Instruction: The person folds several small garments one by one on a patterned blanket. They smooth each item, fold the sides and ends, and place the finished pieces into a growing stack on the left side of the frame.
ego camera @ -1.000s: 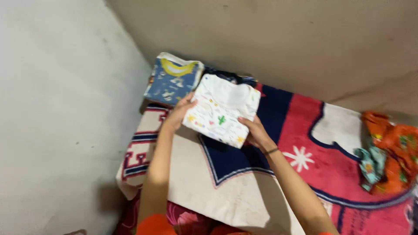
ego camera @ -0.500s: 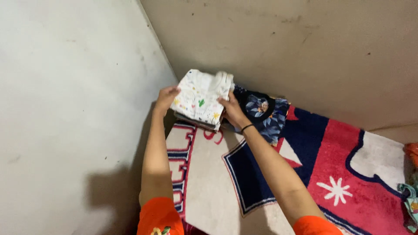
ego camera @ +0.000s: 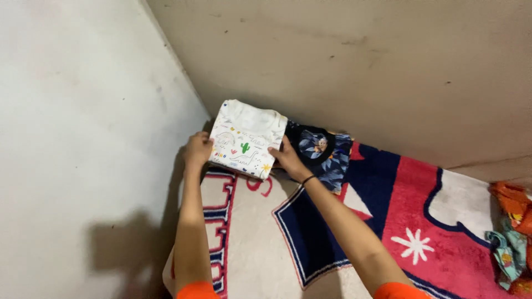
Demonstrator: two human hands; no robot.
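White cloth: a folded white garment (ego camera: 245, 139) with small coloured doodles, a green cactus among them, lies flat in the corner where the two walls meet, at the far end of the blanket.
Where it sits: on top of something folded, whose edge just shows beneath its near side; I cannot tell what that lower piece is.
Left hand: the left hand (ego camera: 198, 150) is curled against the garment's left edge, fingers tucked at or under the cloth; whether it grips or only steadies I cannot tell.
Right hand: the right hand (ego camera: 286, 156) clasps the garment's near right corner, thumb on top, fingers hidden underneath; a thin dark band circles that wrist.
Key relation: the garment lies straight ahead of the person, between the two hands. Its long axis runs from the near edge toward the back wall, tilted slightly to the right. Each hand holds one long side, so neither is clearly nearer, though the right sits closer to the near corner.
Neighbour: a dark folded garment (ego camera: 318, 149) with a blue floral print lies just beside the white one on the right, touching or nearly so.
Underneath: a patterned blanket (ego camera: 410, 205) in red, navy and cream, with a white star shape.
Far right: a heap of orange and teal clothes (ego camera: 512, 232), well apart from both hands.
Walls: pale plaster (ego camera: 83, 111), scuffed.
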